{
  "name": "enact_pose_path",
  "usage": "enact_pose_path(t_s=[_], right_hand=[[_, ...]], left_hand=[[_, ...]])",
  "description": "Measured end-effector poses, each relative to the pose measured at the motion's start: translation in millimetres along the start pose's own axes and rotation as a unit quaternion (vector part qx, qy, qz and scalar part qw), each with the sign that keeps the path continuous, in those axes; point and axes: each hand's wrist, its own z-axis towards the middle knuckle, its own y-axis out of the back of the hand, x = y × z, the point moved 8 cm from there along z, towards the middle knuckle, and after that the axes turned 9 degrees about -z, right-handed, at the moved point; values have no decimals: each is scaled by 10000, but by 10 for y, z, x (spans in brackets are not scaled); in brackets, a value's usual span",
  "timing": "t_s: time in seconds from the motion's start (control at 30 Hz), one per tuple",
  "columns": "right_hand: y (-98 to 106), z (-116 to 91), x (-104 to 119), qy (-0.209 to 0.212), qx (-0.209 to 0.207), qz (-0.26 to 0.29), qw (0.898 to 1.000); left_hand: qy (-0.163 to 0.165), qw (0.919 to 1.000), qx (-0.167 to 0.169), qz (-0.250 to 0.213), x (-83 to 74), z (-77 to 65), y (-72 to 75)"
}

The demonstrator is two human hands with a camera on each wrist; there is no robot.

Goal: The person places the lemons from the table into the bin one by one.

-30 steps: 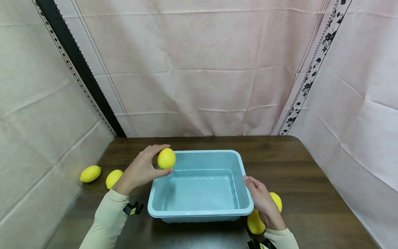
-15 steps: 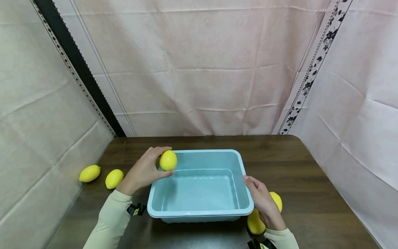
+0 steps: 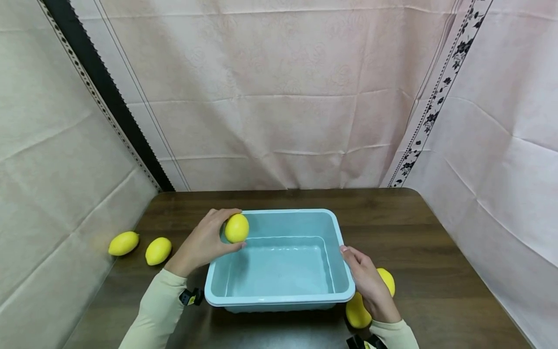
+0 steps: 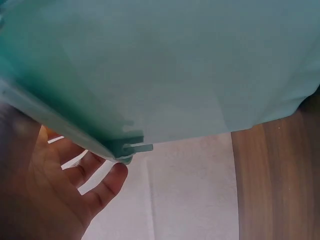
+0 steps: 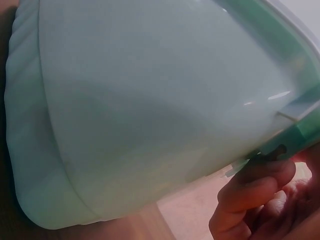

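A light blue rectangular plastic basin [image 3: 279, 299] sits on the table with nothing inside it. My left hand [image 3: 208, 242] holds a yellow lemon [image 3: 237, 228] between thumb and fingers, over the basin's back left corner. In the left wrist view, that hand [image 4: 75, 180] is right at the rim of the basin [image 4: 165, 70], and the lemon is hidden. My right hand [image 3: 370, 281] grips the basin's right rim, thumb on top. The right wrist view shows its curled fingers [image 5: 255, 190] under the edge of the basin [image 5: 140, 110].
Two lemons, one farther left [image 3: 124, 243] and one nearer [image 3: 158, 251], lie left of the basin. Partly behind my right hand are two more yellow fruits, an upper one [image 3: 387, 280] and a lower one [image 3: 357, 312]. Pale cloth [image 3: 279, 97] hangs around the dark wooden table [image 3: 444, 291].
My left hand has moved slightly right and down with the lemon, in toward the basin's corner. My right hand stays on the rim.
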Motion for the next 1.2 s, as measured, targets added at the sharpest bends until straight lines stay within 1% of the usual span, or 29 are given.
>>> enact_pose_path(t_s=[0.17, 0.5, 0.7, 0.8, 1.0, 1.1, 1.2], right_hand=[[-2, 6, -6, -61, -18, -22, 10000], [-11, -1, 1, -28, -45, -141, 9999], [-23, 9, -14, -86, -35, -182, 9998], [-21, 12, -21, -98, -41, -172, 9998], [-18, 22, -19, -50, -53, -146, 9999], [-18, 23, -18, -54, -52, -152, 9999], [-15, 21, -18, -60, -51, -170, 9998]], left_hand=[[-55, 10000, -4, -33, 15, -17, -17], [56, 9999, 45, -104, 51, -53, -31], [-21, 9999, 14, -97, 65, -87, -33], [-76, 9999, -65, -90, 63, -97, -28], [-377, 9984, -402, -142, 22, -110, 13], [-373, 9977, -532, -178, 25, -122, 31], [-318, 9976, -584, -197, 35, -133, 40]])
